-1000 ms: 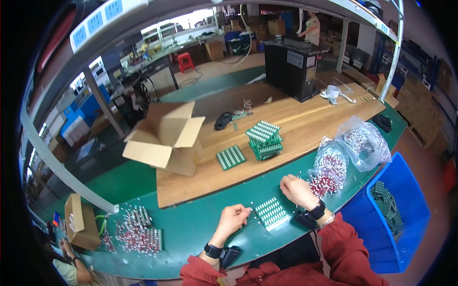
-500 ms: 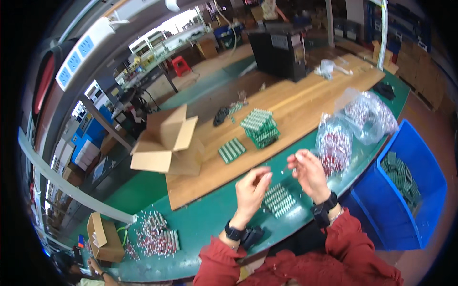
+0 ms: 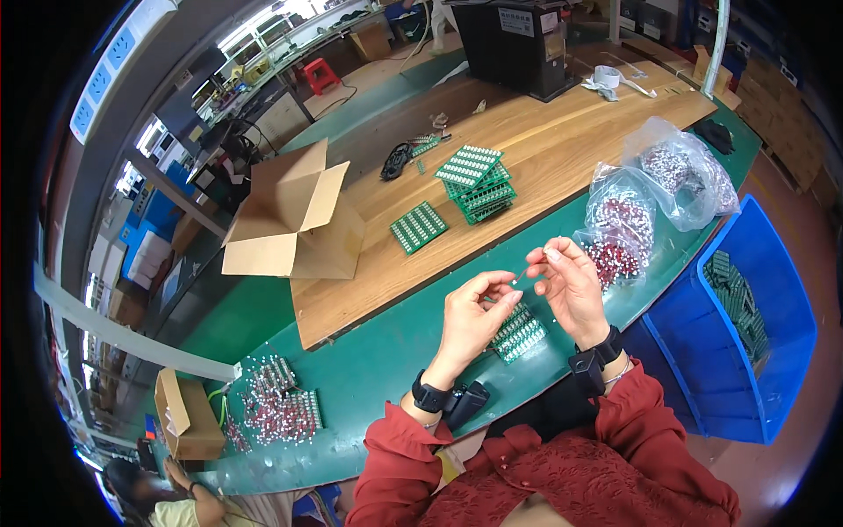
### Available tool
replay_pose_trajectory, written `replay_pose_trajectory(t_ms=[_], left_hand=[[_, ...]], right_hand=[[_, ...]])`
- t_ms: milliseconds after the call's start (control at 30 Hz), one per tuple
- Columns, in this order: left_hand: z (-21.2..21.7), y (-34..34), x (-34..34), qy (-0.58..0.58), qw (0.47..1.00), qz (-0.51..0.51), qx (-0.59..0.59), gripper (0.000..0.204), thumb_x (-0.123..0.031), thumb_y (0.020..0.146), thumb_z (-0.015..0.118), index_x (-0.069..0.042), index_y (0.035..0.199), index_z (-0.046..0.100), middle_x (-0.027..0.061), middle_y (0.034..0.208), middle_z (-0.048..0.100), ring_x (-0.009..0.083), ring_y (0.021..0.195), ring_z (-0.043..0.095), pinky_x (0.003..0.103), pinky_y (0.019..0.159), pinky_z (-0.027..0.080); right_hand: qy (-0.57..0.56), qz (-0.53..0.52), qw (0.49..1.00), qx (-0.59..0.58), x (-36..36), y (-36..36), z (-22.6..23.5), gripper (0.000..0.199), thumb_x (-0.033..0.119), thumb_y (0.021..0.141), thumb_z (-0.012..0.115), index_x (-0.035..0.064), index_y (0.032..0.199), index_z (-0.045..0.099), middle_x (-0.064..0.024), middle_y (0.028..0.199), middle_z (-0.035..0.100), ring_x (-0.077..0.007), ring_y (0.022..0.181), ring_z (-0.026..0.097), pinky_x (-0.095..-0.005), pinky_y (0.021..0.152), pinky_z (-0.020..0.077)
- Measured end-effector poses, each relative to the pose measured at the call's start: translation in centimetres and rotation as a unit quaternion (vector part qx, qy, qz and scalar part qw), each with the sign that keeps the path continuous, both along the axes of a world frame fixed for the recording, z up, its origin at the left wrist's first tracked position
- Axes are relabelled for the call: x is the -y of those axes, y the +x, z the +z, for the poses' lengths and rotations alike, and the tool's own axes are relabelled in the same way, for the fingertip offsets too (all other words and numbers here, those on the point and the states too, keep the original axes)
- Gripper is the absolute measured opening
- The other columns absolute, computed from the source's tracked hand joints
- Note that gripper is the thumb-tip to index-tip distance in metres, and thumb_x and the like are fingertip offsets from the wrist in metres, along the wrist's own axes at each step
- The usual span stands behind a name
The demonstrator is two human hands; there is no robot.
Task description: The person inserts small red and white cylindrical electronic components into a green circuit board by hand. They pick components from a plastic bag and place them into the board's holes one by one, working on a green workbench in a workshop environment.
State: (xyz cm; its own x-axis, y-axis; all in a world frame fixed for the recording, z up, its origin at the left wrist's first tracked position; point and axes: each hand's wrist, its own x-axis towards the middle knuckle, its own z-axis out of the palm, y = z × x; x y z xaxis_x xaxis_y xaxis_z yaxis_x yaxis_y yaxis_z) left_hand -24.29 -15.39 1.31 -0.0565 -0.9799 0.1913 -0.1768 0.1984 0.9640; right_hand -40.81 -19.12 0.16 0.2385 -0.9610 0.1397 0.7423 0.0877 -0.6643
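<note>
My left hand [image 3: 474,318] and my right hand [image 3: 571,285] are raised close together above the green bench, fingertips nearly meeting. Thumb and fingers of my right hand pinch a small thin part [image 3: 522,275], which reaches toward the left fingertips. My left hand's fingers are closed too; whatever they hold is too small to make out. Beneath the hands lies a green circuit board panel [image 3: 520,336] with rows of pale components, partly covered by my left hand. Beyond my right hand, clear plastic bags [image 3: 622,211] hold many small red and white parts.
Circuit panels [image 3: 479,184] are stacked on the wooden board [image 3: 369,281], beside a single panel [image 3: 419,227] and an open carton [image 3: 299,220]. A blue bin [image 3: 702,351] of boards stands right. Loose parts [image 3: 281,404] and a small carton [image 3: 189,417] lie left, near another person [image 3: 167,496].
The view has tipped downward, so the bench sits higher in the picture. My hands have come closer together, and the thin part between them now shows clearly.
</note>
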Motion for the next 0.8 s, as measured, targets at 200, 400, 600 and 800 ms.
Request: replay_pose_trajectory(t_ms=[200,400,600,800], left_hand=[[0.1,0.1,0.1,-0.002,0.999,0.02,0.027,0.014,-0.006,0.084,0.068,-0.001,0.096,0.068,0.0018,0.08,0.065,0.0063,0.07,0.059,0.021,0.063,0.05],[0.6,0.1,0.0,-0.068,0.993,0.016,0.09,0.01,-0.007,0.084,0.067,-0.002,0.092,0.069,0.0045,0.081,0.068,0.0081,0.071,0.062,0.023,0.065,0.051],[0.8,0.0,-0.1,-0.072,0.994,0.024,0.085,0.01,-0.006,0.084,0.067,-0.001,0.092,0.068,0.0061,0.082,0.068,0.0094,0.072,0.063,0.023,0.065,0.051],[0.0,-0.3,0.0,-0.163,0.975,0.038,0.147,0.01,-0.006,0.081,0.068,-0.001,0.09,0.068,0.0092,0.08,0.066,0.0166,0.068,0.064,0.026,0.062,0.05]], right_hand=[[-0.006,0.003,1.0,-0.018,-0.2,0.4,-0.1,0.009,0.013,0.094,0.054,0.0058,0.1,0.053,-0.0103,0.094,0.063,-0.0142,0.078,0.063,-0.0226,0.058,0.0497],[0.022,0.042,0.999,-0.004,-0.2,0.2,-0.4,0.016,0.014,0.093,0.055,0.0039,0.106,0.054,-0.0062,0.088,0.061,-0.0105,0.071,0.059,-0.0203,0.056,0.0456],[0.057,-0.007,0.995,-0.079,-1.3,0.5,0.7,0.021,0.012,0.09,0.06,0.0028,0.109,0.059,-0.0014,0.087,0.062,-0.0067,0.071,0.057,-0.0188,0.054,0.043],[-0.083,-0.074,0.965,-0.238,-2.1,1.1,-1.5,0.013,0.002,0.083,0.067,0.002,0.096,0.065,0.0005,0.085,0.062,-0.0036,0.071,0.056,-0.017,0.052,0.0427]])
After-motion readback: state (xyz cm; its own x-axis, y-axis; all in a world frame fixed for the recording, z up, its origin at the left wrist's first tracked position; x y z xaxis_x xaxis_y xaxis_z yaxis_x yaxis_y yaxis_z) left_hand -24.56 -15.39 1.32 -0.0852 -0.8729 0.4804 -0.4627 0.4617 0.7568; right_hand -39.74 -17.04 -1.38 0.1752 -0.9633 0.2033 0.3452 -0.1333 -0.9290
